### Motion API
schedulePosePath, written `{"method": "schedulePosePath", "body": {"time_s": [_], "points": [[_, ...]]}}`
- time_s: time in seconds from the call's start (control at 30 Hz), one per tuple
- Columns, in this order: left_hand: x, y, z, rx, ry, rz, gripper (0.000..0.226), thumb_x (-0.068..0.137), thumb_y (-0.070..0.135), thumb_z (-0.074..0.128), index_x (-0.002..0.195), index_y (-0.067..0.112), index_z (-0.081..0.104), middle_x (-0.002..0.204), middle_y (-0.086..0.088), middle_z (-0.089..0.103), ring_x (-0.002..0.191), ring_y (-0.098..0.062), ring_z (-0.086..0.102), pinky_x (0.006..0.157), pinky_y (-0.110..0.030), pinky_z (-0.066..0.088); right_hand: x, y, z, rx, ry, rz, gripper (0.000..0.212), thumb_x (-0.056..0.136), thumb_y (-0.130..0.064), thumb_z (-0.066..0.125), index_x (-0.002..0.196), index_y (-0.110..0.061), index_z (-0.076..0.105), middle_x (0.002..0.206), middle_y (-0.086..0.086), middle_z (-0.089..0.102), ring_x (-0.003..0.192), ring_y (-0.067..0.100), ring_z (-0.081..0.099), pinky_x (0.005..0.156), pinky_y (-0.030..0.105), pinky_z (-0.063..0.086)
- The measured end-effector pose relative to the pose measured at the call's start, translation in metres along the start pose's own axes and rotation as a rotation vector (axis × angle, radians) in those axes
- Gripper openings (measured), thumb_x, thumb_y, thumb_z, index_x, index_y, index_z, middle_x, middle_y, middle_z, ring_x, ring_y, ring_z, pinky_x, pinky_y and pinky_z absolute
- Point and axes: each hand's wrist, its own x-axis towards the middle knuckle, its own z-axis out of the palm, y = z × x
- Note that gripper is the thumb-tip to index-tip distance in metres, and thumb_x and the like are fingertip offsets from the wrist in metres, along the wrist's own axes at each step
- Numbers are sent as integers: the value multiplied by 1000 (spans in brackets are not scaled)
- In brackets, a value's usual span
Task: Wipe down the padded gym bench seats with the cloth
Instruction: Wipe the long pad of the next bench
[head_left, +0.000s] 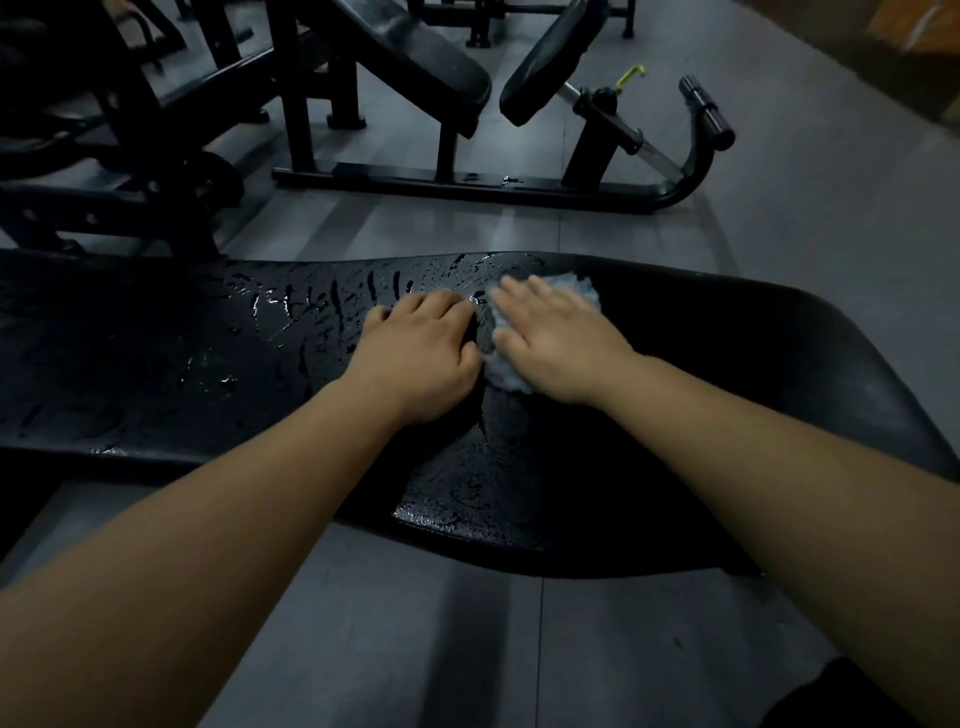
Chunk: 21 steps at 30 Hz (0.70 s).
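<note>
A black padded bench seat (753, 374) stretches across the middle of the view, its left and centre surface streaked with wet droplets. A pale blue-grey cloth (501, 371) lies bunched on the pad near the centre. My right hand (556, 343) lies flat on top of the cloth with straight fingers, pressing it onto the pad. My left hand (421, 353) rests on the wet pad just left of the cloth, its fingers bent at the knuckles, and I cannot make out whether they touch the cloth's edge.
Behind the bench stands a black machine with an angled pad (415, 57), a round-edged pad (550, 57), a yellow pin (629, 75) and a roller handle (707, 111). More black frames (119, 171) fill the left. Grey floor (467, 639) lies in front.
</note>
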Motion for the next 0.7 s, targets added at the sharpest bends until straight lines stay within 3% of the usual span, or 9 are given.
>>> {"method": "schedulePosePath", "body": {"time_s": [0.1, 0.23, 0.3, 0.5, 0.6, 0.7], "points": [[9, -2, 0, -13, 5, 0, 64, 87, 49, 22, 143, 25, 42, 151, 1, 38, 139, -24, 31, 112, -52, 26, -27, 22, -6, 21, 4, -73, 63, 100, -52, 20, 159, -29, 18, 167, -6, 13, 153, 16, 11, 125, 42, 10], [19, -7, 10, -63, -84, -18, 59, 100, 46, 24, 156, 31, 20, 166, 3, 10, 153, -20, 5, 122, -55, 6, 30, 50, -8, -45, 30, 159, 58, 106, -44, 25, 159, -22, 20, 167, 2, 16, 153, 24, 16, 124, 43, 12], [20, -9, 12, -51, -100, -21, 59, 102, 45, 24, 158, 30, 13, 167, 4, 5, 154, -19, 2, 122, -54, 4, 53, 36, -5, -41, 37, 207, 60, 105, -45, 24, 159, -20, 20, 167, 3, 16, 153, 26, 15, 124, 45, 12], [16, -8, 13, -70, -66, -30, 62, 103, 44, 25, 159, 21, 12, 167, 3, 4, 154, -16, 2, 124, -49, 2, 1, 34, -8, 19, 0, -96, 59, 105, -48, 24, 160, -29, 15, 167, -6, 11, 153, 16, 8, 125, 40, 7], [17, -5, 12, -106, -52, -66, 63, 103, 42, 25, 159, 17, 13, 167, -3, 4, 154, -18, 1, 125, -45, 2, 28, 56, -11, -30, 21, 53, 58, 104, -47, 23, 158, -24, 23, 166, 0, 19, 152, 21, 17, 124, 41, 14], [19, -4, 9, -115, -66, -84, 62, 103, 38, 27, 158, 13, 14, 167, -6, 6, 154, -20, 3, 125, -43, 3, 72, 32, -7, -64, 49, 150, 56, 104, -43, 26, 152, -17, 33, 161, 7, 31, 147, 27, 29, 119, 44, 23]]}}
